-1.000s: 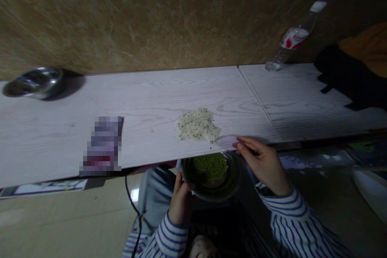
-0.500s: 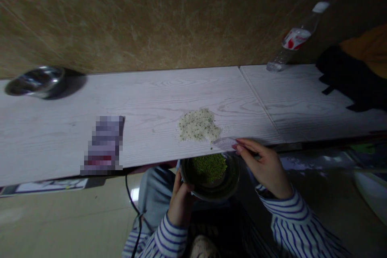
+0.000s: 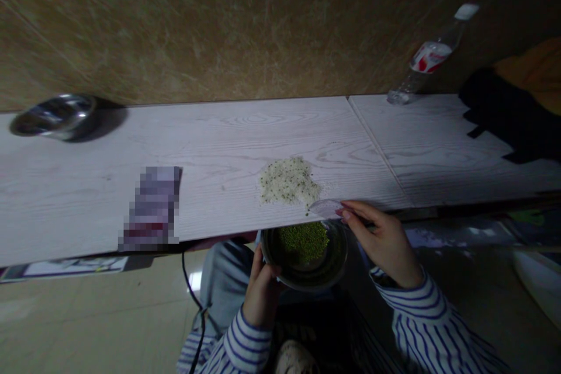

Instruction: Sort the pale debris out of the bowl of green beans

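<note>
My left hand [image 3: 262, 292] grips the near left rim of a round bowl [image 3: 337, 266], held below the table's front edge. Green mung beans [image 3: 303, 243] lie inside it, mostly on the left and far side. Between the thumb and fingers of my right hand [image 3: 382, 239] is a clear, half-round plastic protractor [image 3: 326, 208]. It rests low at the table edge, above the bowl's far rim and beside a pile of white rice [image 3: 287, 180] with green beans mixed through it. One or two loose beans sit at the protractor's left tip.
A shiny metal bowl [image 3: 55, 117] stands at the far left of the white table [image 3: 219, 134]. A blurred-out flat item [image 3: 153, 207] lies near the front edge. At the back right are a plastic bottle [image 3: 429, 58] and a dark bag [image 3: 495, 111]. A black cable [image 3: 188, 280] hangs below.
Almost nothing differs. The view has shifted very slightly; both hands, the bowl and the protractor keep their places.
</note>
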Available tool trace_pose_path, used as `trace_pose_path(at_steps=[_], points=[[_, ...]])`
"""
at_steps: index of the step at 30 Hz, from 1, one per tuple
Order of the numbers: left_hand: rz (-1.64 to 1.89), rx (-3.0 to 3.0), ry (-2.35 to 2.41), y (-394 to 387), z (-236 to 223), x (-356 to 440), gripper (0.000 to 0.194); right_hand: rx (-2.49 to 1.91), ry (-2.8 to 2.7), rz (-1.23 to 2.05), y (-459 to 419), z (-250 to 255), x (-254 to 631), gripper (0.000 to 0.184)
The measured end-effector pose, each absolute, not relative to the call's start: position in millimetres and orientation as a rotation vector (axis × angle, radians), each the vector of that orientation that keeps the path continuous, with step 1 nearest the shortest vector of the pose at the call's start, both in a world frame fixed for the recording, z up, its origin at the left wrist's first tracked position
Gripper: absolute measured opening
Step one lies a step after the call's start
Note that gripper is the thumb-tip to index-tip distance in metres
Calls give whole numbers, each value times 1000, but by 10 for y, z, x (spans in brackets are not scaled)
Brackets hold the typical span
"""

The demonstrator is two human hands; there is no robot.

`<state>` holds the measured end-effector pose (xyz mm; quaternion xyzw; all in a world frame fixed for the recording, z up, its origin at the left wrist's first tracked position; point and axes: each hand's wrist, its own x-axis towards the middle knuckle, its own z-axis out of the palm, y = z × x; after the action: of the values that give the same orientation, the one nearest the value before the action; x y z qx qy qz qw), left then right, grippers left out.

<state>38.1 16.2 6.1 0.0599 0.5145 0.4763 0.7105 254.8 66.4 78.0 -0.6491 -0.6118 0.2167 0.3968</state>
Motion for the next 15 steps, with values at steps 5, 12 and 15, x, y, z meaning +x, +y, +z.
trace_pose_path(at_steps=[5,12,15], points=[[1056,133,1142,152,40,388,79,-1645,-1557,574,639,756,2510,23],[1051,135,1133,156,59,381,78,-1632,-1528,579,649,763,2535,24],[1057,147,1130,159,52,388,79,-1622,-1530,582,661,765,2507,24]])
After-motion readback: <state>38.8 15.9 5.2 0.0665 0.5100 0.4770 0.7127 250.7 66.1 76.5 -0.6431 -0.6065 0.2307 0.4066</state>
